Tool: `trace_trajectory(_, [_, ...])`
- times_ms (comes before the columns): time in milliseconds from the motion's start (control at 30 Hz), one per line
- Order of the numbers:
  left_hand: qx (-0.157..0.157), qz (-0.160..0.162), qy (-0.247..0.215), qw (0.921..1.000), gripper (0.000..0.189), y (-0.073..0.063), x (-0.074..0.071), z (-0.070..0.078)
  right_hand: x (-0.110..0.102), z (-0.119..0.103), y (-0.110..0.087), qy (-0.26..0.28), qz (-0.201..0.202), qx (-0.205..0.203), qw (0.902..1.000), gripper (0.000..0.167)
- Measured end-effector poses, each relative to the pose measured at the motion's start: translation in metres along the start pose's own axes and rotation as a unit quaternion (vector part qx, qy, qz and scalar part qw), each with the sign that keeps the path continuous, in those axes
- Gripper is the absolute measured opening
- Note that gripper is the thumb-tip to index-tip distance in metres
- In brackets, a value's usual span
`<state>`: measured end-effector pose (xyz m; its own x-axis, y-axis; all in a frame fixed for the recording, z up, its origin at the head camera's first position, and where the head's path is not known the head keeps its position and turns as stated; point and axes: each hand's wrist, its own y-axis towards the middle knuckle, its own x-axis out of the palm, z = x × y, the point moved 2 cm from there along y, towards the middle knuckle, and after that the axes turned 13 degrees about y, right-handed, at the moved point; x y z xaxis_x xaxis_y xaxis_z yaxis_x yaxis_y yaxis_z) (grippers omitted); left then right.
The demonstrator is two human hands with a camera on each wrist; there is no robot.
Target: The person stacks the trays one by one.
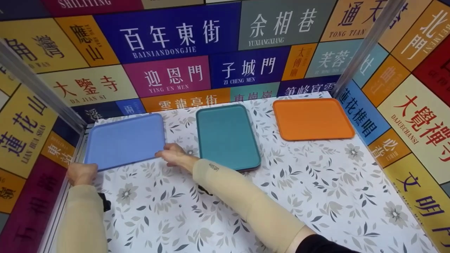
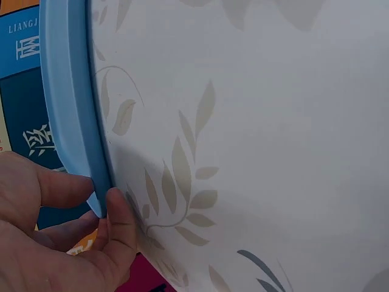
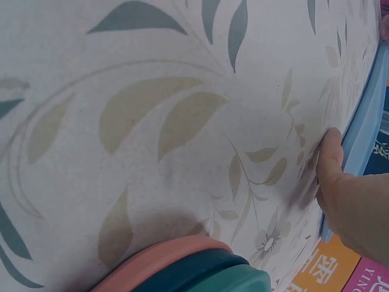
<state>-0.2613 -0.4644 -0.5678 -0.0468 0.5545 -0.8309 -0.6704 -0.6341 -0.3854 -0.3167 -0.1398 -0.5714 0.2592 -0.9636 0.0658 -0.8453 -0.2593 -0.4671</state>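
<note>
A periwinkle-blue tray [image 1: 126, 142] lies at the far left of the patterned tabletop, and both hands hold it. At its near left corner is the left hand [image 1: 82, 173]; in the left wrist view, the thumb and fingers [image 2: 121, 225] pinch the tray's rim [image 2: 76, 97]. The right hand [image 1: 173, 154] grips the near right corner, with a digit [image 3: 329, 152] along the tray's edge [image 3: 364, 115] in the right wrist view. Just right of that hand, a green tray [image 1: 228, 137] tops a stack, with dark teal and salmon rims [image 3: 164, 252] beneath it.
An orange tray [image 1: 313, 119] lies at the back right of the white leaf-patterned tabletop [image 1: 299, 186]. Colourful panels with Chinese characters [image 1: 168, 33] wall in the back and both sides. Metal posts [image 1: 367, 45] stand at the back corners.
</note>
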Motion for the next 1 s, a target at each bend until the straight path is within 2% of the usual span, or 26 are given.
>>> trace_trajectory(100, [0.015,0.009,0.020,0.9996,0.068,-0.002,-0.001,0.000,0.001,0.006,0.007,-0.034,0.022,-0.002,0.9992,0.059])
trace_trajectory(233, [0.056,0.002,0.053,0.9970,0.070,-0.007,-0.002,0.000,0.002,0.016,0.020,-0.116,0.066,-0.024,0.9908,0.033])
trace_trajectory(333, [0.084,0.007,0.092,0.9922,0.067,-0.012,-0.004,0.001,0.001,0.009,0.009,-0.139,0.082,-0.027,0.9865,0.019])
trace_trajectory(400, [0.094,0.009,0.102,0.9904,0.062,-0.016,-0.006,0.001,-0.002,-0.003,-0.007,-0.132,0.085,-0.019,0.9874,0.017])
trace_trajectory(467, [0.104,0.009,0.108,0.9886,0.058,-0.017,-0.005,0.002,-0.007,-0.010,-0.014,-0.128,0.092,-0.021,0.9873,0.020])
trace_trajectory(533, [0.116,0.009,0.110,0.9871,0.057,-0.019,-0.004,0.003,-0.013,-0.013,-0.010,-0.126,0.100,-0.030,0.9865,0.029])
trace_trajectory(600, [0.119,0.005,0.105,0.9873,0.061,-0.019,-0.003,0.005,-0.021,-0.007,0.008,-0.130,0.101,-0.051,0.9850,0.039])
trace_trajectory(733, [0.107,-0.006,0.085,0.9906,0.072,-0.016,0.001,0.008,-0.028,-0.003,0.021,-0.082,0.063,-0.059,0.9930,0.054])
trace_trajectory(833, [0.094,-0.006,0.071,0.9930,0.076,-0.013,0.004,0.009,-0.025,-0.008,0.011,-0.020,0.032,-0.040,0.9985,0.053])
trace_trajectory(933, [0.084,-0.006,0.073,0.9938,0.074,-0.013,0.006,0.010,-0.025,-0.007,0.008,0.001,0.037,-0.034,0.9987,0.047])
trace_trajectory(1000, [0.078,-0.010,0.087,0.9931,0.072,-0.014,0.005,0.010,-0.026,-0.006,0.008,-0.011,0.053,-0.035,0.9979,0.046])
